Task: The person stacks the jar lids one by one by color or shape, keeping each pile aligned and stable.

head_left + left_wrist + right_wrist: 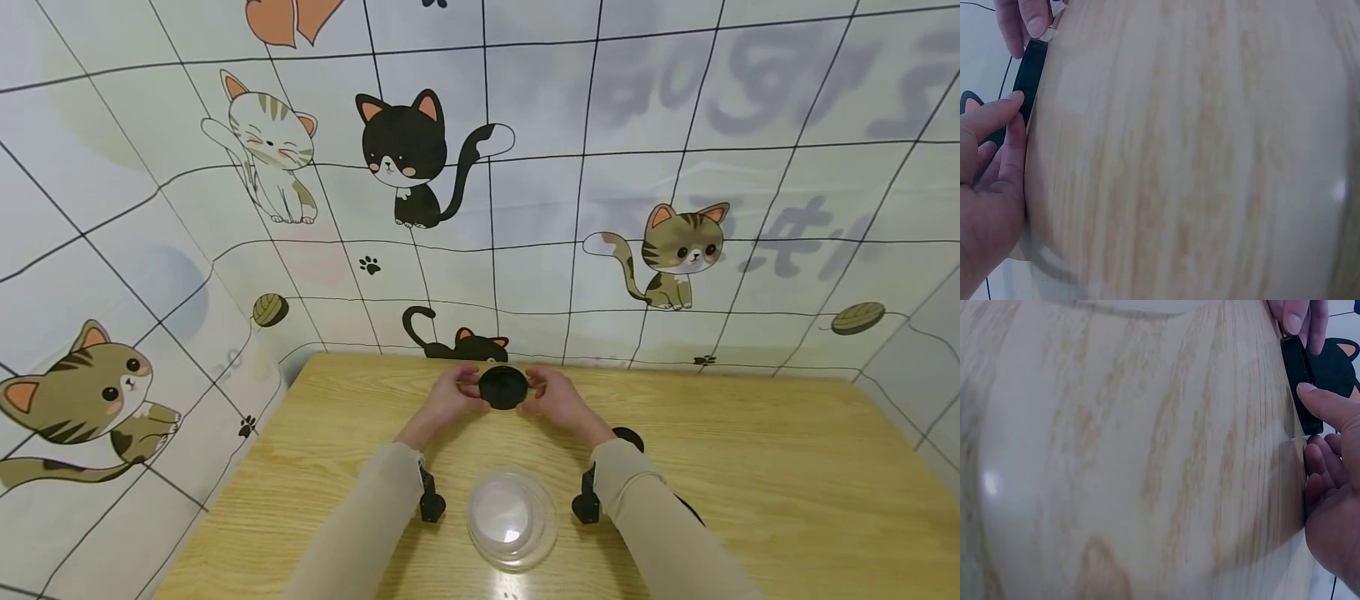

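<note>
Near the back edge of the table, a shallow black round disc (503, 387) is held between both hands. My left hand (453, 393) grips its left side; in the left wrist view the thumb lies against the disc's black rim (1030, 69) and a finger is below it. My right hand (557, 397) holds the opposite side, its thumb on the rim (1301, 381) in the right wrist view, other fingers curled beneath. Closer to the body sits a clear round plastic container (512, 518), between the two forearms.
Another black round piece (628, 437) shows beside the right sleeve, and a dark curved edge (690, 508) peeks out farther down, mostly hidden by the forearm. The wooden table (787, 467) meets a cat-printed cloth wall (540, 275) at the back and sides.
</note>
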A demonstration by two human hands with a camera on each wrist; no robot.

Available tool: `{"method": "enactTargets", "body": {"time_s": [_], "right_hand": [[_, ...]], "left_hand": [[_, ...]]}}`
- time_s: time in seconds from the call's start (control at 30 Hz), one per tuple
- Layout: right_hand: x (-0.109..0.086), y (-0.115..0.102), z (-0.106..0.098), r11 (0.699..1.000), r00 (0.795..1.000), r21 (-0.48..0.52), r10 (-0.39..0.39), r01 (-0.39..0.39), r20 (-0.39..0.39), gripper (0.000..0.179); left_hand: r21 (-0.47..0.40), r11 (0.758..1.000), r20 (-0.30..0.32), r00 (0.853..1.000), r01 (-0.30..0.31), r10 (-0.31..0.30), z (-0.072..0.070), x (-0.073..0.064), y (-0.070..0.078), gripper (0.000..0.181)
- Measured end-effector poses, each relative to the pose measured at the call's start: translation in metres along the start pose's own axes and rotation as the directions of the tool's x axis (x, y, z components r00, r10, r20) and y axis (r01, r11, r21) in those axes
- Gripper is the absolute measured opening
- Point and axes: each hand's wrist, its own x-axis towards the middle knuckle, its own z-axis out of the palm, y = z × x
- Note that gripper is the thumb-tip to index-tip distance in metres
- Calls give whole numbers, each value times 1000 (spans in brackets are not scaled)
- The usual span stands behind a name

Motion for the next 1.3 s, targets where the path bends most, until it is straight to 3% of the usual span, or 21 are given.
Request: {"method": "enactTargets", "body": {"time_s": [0.3,0.57,0.73,0.97,1.1,1.3], "right_hand": [[-6,2,-1,997,999,-76,28,-29,-18,64],[-8,-1,-3,998,999,-59,23,-21,23,62],[-14,-7,-10,999,998,7,34,-34,51,64],[-25,-15,-20,1000,998,11,28,-29,64,64],[-34,-24,-26,999,997,21,25,-26,68,65],[-55,-33,-38,997,994,23,-80,79,76,64]], "left_hand": [[81,997,1,1000,-1,1,15,-1,2,63],[123,992,18,1000,11,-14,13,-5,4,62],[85,996,48,999,-13,9,8,-9,9,61],[-17,1000,96,995,-1,3,4,-21,20,61],[-33,999,109,994,-3,7,3,-31,28,62],[-47,998,114,992,-51,56,7,-50,44,62]]}}
